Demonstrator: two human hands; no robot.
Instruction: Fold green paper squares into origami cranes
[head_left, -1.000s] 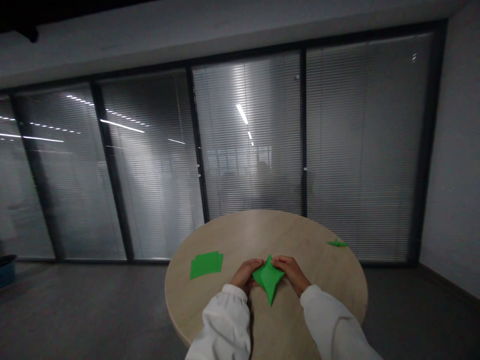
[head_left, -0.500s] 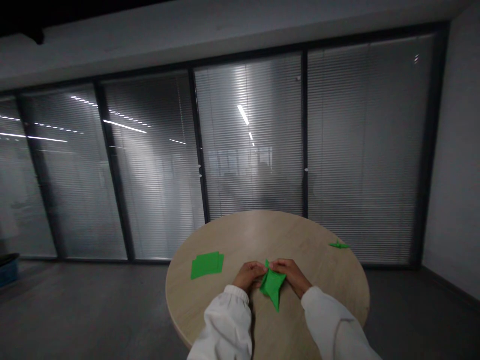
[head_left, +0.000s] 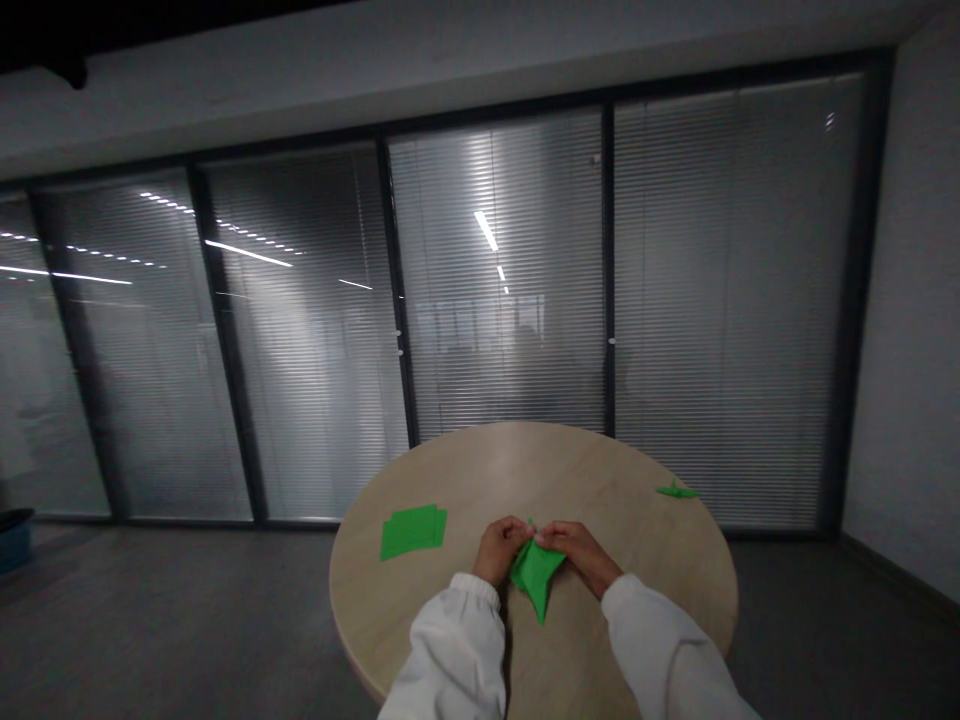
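Note:
A folded piece of green paper [head_left: 538, 577] is held up between both hands over the near half of the round table [head_left: 525, 455]. Its pointed end hangs down toward me, and a small tip shows above the fingers. My left hand [head_left: 501, 549] pinches the paper's upper left edge, fingers curled. From the other side, my right hand [head_left: 577, 548] grips the upper right part with thumb and fingers closed. The fingertips of both hands nearly meet at the top, hiding the folds there.
Flat green paper sheets [head_left: 412, 531] lie overlapping at the table's left. Near the right edge rests a small folded green paper piece [head_left: 677, 491]. Behind the table stands a glass partition with blinds [head_left: 502, 300]. A blue bin [head_left: 15, 540] sits on the floor far left.
The folded paper has turned slightly, its lower point swinging left. My fingertips have drawn closer together at its top, with the left hand shifted a little.

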